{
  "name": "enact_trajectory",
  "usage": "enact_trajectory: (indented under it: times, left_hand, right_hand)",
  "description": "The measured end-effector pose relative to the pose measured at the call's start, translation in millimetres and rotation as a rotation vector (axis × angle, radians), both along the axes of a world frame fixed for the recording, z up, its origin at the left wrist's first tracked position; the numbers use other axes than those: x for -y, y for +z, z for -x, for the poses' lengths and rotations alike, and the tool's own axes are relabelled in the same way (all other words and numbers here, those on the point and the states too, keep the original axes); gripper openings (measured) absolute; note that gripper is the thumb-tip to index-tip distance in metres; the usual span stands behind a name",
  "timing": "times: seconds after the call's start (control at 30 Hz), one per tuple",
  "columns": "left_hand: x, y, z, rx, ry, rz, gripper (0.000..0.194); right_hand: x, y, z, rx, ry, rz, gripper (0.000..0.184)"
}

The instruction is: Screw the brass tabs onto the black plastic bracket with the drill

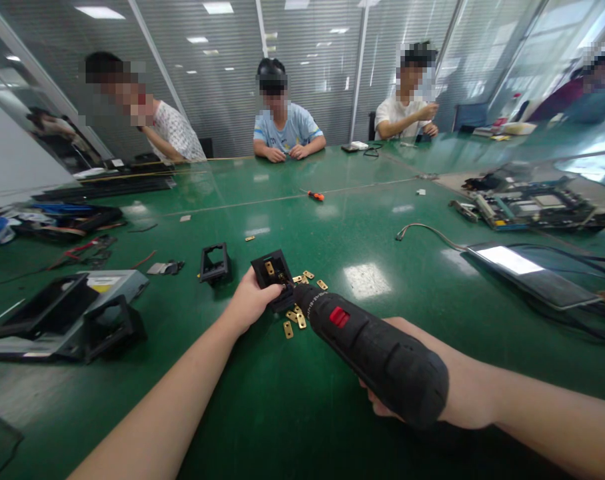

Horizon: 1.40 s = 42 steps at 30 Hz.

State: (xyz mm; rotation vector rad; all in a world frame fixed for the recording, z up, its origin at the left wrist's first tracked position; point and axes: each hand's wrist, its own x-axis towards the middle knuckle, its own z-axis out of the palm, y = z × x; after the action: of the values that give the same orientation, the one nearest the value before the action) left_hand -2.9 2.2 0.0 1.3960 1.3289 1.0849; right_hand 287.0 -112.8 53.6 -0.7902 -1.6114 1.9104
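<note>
The left hand (247,301) grips a black frame (283,301) at the middle of the table (342,240), thumb laid over its near side. The right hand (462,383) is wrapped around the handle of a drill (365,340), whose nose points left into the frame's right side; whether the bit touches a screw cannot be told.

Inside the frame lies 1 brass plate (269,268). Several loose plates (301,321) are scattered just beside its right and near sides, and 1 more (250,238) lies apart on the far side. A 2nd frame (224,272) stands to the left, and a screwdriver (316,196) lies farther off.

The step in hand looks like driving or loosening a screw inside the held frame. The next move seems to call for a firm left grip, with the drill lined up straight and the thumb well away from the bit.
</note>
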Motion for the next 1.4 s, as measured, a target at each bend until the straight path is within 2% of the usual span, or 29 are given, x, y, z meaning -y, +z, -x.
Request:
enact_trajectory:
  times: [0.13,0.37,0.47,0.77,0.93,1.4]
  left_hand:
    - [-0.4,0.1,0.2,-0.004,0.002,0.008,0.054]
    - [-1.0,-1.3,0.8,-0.006,0.011,-0.005,0.05]
    - [-1.3,-1.6,1.0,-0.005,0.016,-0.006,0.05]
    - [-0.7,-0.4,0.2,0.0,-0.012,0.004,0.052]
    - [-0.1,-0.6,0.5,0.022,0.008,0.01,0.054]
    - [0.4,2.0,1.2,0.009,0.006,0.025,0.056]
  right_hand:
    - [0.3,0.5,0.2,0.001,-0.01,0.008,0.038]
    - [1.1,4.3,-1.0,0.055,-0.014,-0.142,0.034]
    - [1.1,4.1,-1.2,0.039,-0.01,-0.119,0.028]
    - [3.8,11.8,2.1,0.04,-0.041,-0.125,0.03]
    - [3.6,13.3,2.9,0.131,-0.03,-0.178,0.033]
    - [1.3,16.6,4.0,0.081,-0.003,-0.146,0.033]
